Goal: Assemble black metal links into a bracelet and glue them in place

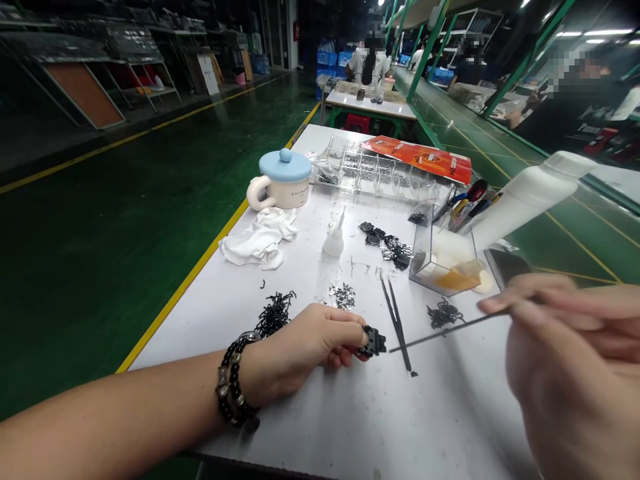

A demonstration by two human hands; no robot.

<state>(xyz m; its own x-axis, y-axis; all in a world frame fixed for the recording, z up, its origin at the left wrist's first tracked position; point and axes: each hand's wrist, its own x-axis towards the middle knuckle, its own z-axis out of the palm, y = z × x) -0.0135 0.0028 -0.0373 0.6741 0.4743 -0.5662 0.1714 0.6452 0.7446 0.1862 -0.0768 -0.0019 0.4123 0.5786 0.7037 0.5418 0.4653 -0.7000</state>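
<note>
My left hand pinches a small black part above the white table. At the right, my right hand is closed on a thin dark rod, and the rod's tip points at the black part, a small gap away. Dark tweezers lie on the table, partly behind the rod. Close beyond my left hand are a pile of black curved pieces and a pile of small shiny pieces. Another black pile lies beyond the rod.
A lidded mug, white cloth, small dropper bottle and black parts stand or lie farther back. Behind are a compartment tray and orange packet. A clear box and white bottle stand right. People sit beyond.
</note>
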